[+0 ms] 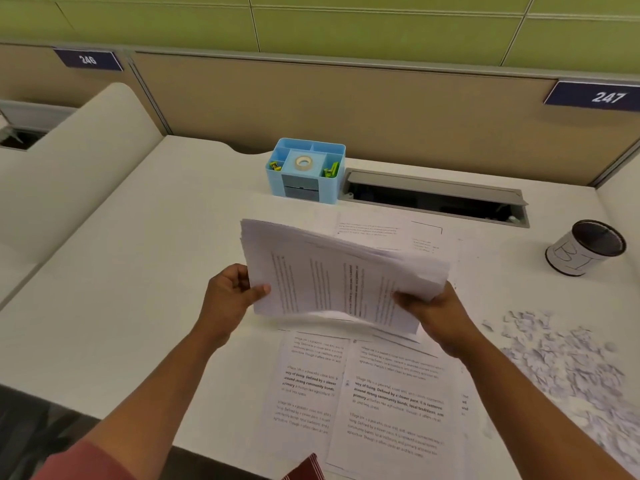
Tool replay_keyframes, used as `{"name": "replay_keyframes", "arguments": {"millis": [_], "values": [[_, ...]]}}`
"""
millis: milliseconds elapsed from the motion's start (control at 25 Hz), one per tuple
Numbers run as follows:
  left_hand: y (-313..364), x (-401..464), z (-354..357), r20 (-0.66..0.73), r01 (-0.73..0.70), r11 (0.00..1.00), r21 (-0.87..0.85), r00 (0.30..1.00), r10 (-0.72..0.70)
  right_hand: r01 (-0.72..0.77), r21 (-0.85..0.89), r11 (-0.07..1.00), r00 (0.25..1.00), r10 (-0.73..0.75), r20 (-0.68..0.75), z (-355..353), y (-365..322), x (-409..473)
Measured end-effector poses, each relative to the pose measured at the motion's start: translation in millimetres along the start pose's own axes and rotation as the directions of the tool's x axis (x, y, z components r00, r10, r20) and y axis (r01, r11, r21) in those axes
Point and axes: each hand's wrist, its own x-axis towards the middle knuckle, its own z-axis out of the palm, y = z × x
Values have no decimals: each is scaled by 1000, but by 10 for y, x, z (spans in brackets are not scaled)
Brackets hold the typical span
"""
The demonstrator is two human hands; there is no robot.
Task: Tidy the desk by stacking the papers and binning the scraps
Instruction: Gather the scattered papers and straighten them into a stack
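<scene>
The stack of papers [343, 271] is held up in the air, in front of the blue organizer [306, 171]. The left hand [230, 294] pinches its left edge and the right hand [438, 313] pinches its right corner, each grip closed on the sheets. The edges look uneven, so loose pages could slide out onto the sheets [363, 386] below. The paper scraps [568, 362], right of the stack, may scatter if bumped. The bin cup [585, 249] stands farther right on the surface [138, 271].

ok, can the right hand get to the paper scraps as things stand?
Probably not yet. The right hand grips the paper stack together with the left hand. The scraps lie just right of it on the desk, nothing between.
</scene>
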Motion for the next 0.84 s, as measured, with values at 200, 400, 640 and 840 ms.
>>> {"name": "replay_keyframes", "arguments": {"millis": [200,400,640,840], "values": [[-122,-147,181,-24,-4,999,48,1000,5,-47,29,998,998,49,-40,48,226,-63],[-169,-227,350,38,30,995,-95,999,-27,-53,87,995,994,60,-89,184,341,-168],[-61,-295,404,-65,-14,991,-134,998,5,-45,45,998,994,50,-99,229,306,-191],[12,-334,446,-53,-29,981,-194,998,19,-46,51,998,996,50,-76,235,382,-243]]}}
